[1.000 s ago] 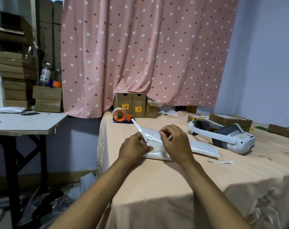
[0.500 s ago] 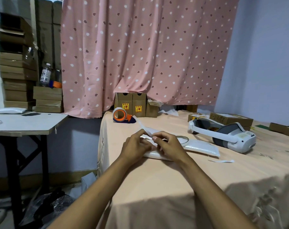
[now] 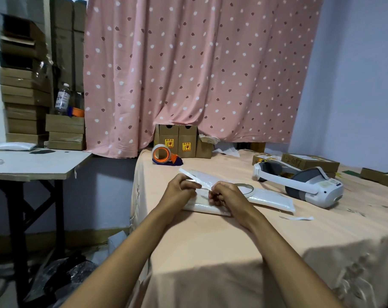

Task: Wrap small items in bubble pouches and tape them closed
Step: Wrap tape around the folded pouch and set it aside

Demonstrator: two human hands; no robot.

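- Far left of the frame, a side table point(image 3: 33, 165) is standing under stacked cardboard boxes point(image 3: 24, 103), with a water bottle point(image 3: 62, 99) perched on a lower stack. None of it is being used.
- Upper centre, an orange tape dispenser point(image 3: 164, 154) is sitting at the far edge of the cloth-covered table point(image 3: 210, 252), well apart from the hands.
- Left of centre, the left hand point(image 3: 179, 192) is curling its fingers and pinching a white strip of tape point(image 3: 192, 176), whose free end is sticking up towards the upper left.
- At centre, the right hand point(image 3: 227, 195) is pinching the same strip at its lower end. A second ago it was lying flatter over the pouch, with the hands further apart. Now the two are almost touching.
- Under both hands, the bubble pouch point(image 3: 207, 208) is lying flat on the cloth, its near edge towards the person. I cannot tell what is inside.
- That closing-in suggests to me a length of tape being freed or torn off, so the pouch is probably not yet sealed.
- Just behind the right hand, part of a tape roll point(image 3: 246, 188) is now showing, resting on a second pouch point(image 3: 270, 200).
- Right of centre, a white headset point(image 3: 299, 184) is lying idle, and a loose scrap of strip point(image 3: 296, 218) is lying nearer the person.
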